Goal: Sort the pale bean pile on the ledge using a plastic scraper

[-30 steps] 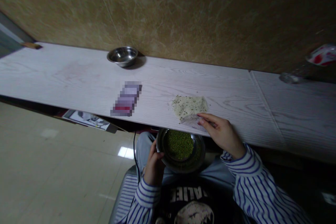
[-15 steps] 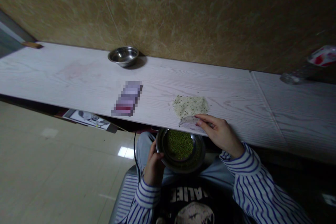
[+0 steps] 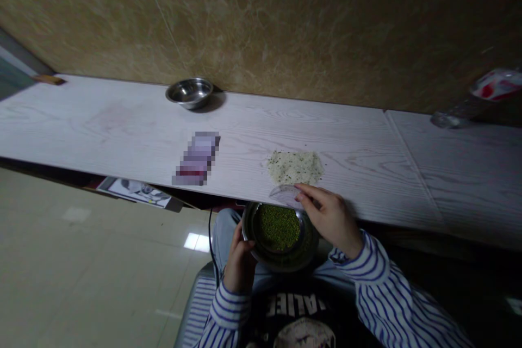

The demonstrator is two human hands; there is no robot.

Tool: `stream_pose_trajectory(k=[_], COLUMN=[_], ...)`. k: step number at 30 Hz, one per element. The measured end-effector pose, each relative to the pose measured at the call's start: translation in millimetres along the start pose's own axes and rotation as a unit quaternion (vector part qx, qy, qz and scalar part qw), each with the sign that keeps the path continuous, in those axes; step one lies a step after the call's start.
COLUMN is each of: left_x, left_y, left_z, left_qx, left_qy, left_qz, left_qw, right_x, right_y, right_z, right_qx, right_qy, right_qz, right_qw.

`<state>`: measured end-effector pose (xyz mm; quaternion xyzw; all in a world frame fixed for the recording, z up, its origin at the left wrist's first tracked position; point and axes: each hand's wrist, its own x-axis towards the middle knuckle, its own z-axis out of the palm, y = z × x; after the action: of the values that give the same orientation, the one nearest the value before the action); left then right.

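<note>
A steel bowl (image 3: 281, 269) with green mung beans (image 3: 279, 227) in it rests at my lap, under the table's front edge. My left hand (image 3: 240, 261) grips this bowl by its left rim, thumb on the inner side. In my right hand (image 3: 328, 212) is a clear half-round plastic piece that looks like a protractor (image 3: 283, 194), pinched between thumb and fingers. Its curved edge lies at the near side of a flat pile of white rice grains (image 3: 296, 167) mixed with scattered green beans. The hand hides the protractor's right end.
Against the wall stands a second steel bowl (image 3: 190, 93). A blurred-out phone-shaped object (image 3: 198, 157) lies left of the rice on the white table (image 3: 122, 136). At the far right a plastic bottle (image 3: 477, 99) lies on its side. A drawing (image 3: 136, 191) shows below the table edge.
My right hand has drawn the protractor slightly left and toward the table's front edge, closer above the bowl. The left hand keeps its hold on the bowl. The view has shifted a little.
</note>
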<state>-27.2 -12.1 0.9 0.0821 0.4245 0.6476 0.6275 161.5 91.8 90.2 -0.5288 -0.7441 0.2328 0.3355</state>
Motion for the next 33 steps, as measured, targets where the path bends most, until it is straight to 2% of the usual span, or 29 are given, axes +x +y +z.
stream_pose_trajectory(k=[10,20,26,33], left_x=[2,3,1,-2], left_y=[2,-2,1,2], left_z=[3.6,4.9,5.9,6.0], left_qx=[0.013,0.005,-0.006,-0.009], left_qy=[-0.013,-0.004,-0.007,-0.004], left_qz=[-0.010,-0.006,-0.017,-0.015], left_qw=[1.000,1.000,1.000,1.000], right_x=[20,27,38,41], right_y=[18,33,28,20], right_z=[-18,-29,-23,-20], right_qx=[-0.056,-0.039,-0.069,-0.035], right_qy=[0.040,0.092,0.063,0.023], right_qz=[0.017,0.066,0.063,0.055], right_qw=[0.997,0.993,0.994,0.998])
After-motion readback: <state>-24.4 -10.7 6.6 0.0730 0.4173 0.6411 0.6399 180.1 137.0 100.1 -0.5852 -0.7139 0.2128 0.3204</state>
